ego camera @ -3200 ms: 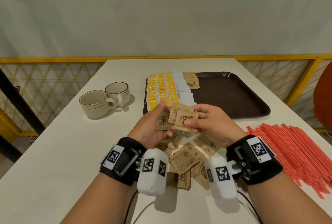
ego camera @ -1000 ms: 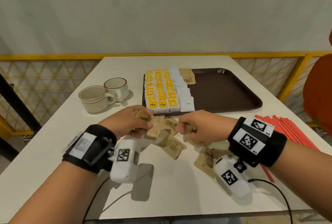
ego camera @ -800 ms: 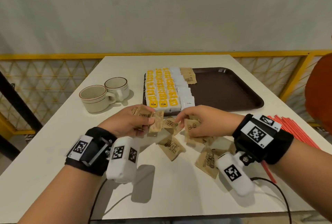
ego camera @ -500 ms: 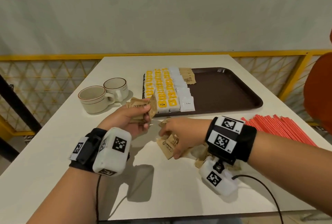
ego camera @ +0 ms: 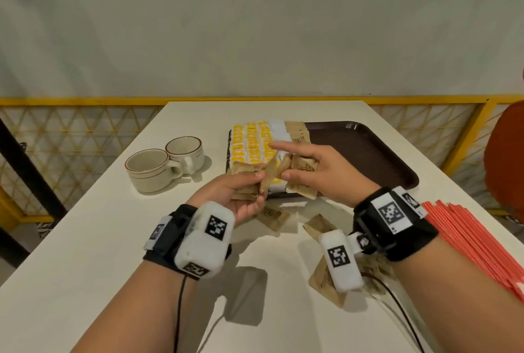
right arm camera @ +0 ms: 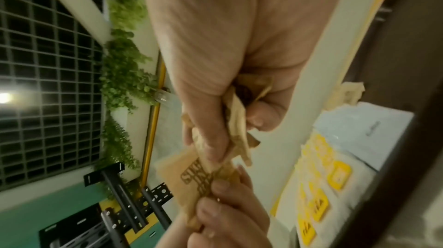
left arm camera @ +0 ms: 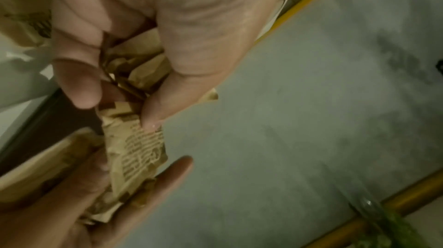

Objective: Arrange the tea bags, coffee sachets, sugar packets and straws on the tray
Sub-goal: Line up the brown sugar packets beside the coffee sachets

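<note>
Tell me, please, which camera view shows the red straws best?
The head view: the red straws lie in a pile on the table, right of the right hand. Neither wrist view shows them.

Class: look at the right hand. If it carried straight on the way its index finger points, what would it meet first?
Probably the white sachets on the tray, next to the yellow tea bags. The right hand is raised, so depth is uncertain.
</note>
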`<state>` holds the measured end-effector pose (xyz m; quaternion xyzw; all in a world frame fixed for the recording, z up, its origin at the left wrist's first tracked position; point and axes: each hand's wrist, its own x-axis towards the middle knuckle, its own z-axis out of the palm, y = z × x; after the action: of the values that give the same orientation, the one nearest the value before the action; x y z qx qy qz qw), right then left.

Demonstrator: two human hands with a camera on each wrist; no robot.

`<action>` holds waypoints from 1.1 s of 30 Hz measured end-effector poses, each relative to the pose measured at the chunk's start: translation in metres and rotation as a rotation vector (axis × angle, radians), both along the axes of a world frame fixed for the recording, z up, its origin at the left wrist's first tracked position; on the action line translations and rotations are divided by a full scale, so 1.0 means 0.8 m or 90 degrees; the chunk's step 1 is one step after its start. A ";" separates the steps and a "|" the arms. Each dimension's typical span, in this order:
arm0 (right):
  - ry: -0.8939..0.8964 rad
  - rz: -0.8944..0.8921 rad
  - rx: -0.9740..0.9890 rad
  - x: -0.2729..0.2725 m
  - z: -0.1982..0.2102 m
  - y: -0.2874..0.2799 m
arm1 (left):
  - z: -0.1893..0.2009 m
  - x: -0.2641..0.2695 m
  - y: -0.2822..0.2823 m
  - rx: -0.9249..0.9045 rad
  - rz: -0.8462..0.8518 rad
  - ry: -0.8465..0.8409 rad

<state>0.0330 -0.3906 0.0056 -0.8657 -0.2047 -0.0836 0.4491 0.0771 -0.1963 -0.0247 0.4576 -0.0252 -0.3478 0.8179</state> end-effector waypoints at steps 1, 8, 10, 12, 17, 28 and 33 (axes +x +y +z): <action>-0.018 -0.002 -0.011 0.003 -0.003 -0.001 | 0.002 0.000 -0.007 0.017 -0.013 -0.016; 0.048 -0.224 0.333 0.020 -0.034 -0.008 | -0.006 0.010 -0.043 -0.097 0.048 0.013; 0.231 -0.207 0.538 0.017 -0.040 -0.003 | -0.016 0.013 -0.049 -0.131 0.088 0.001; 0.326 -0.178 0.640 0.013 -0.042 0.001 | -0.024 0.012 -0.052 -0.149 0.099 0.001; 0.348 -0.182 0.644 0.013 -0.050 0.006 | -0.031 0.009 -0.051 -0.149 0.085 0.012; 0.200 -0.141 0.159 -0.002 -0.030 -0.011 | -0.024 -0.003 -0.039 -0.012 -0.101 0.088; 0.209 -0.091 0.099 -0.004 -0.035 -0.008 | -0.031 -0.011 -0.041 0.024 -0.121 0.016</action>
<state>0.0297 -0.3967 -0.0227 -0.8426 -0.0593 0.0116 0.5351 0.0687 -0.2294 -0.0495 0.4640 -0.0520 -0.4302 0.7726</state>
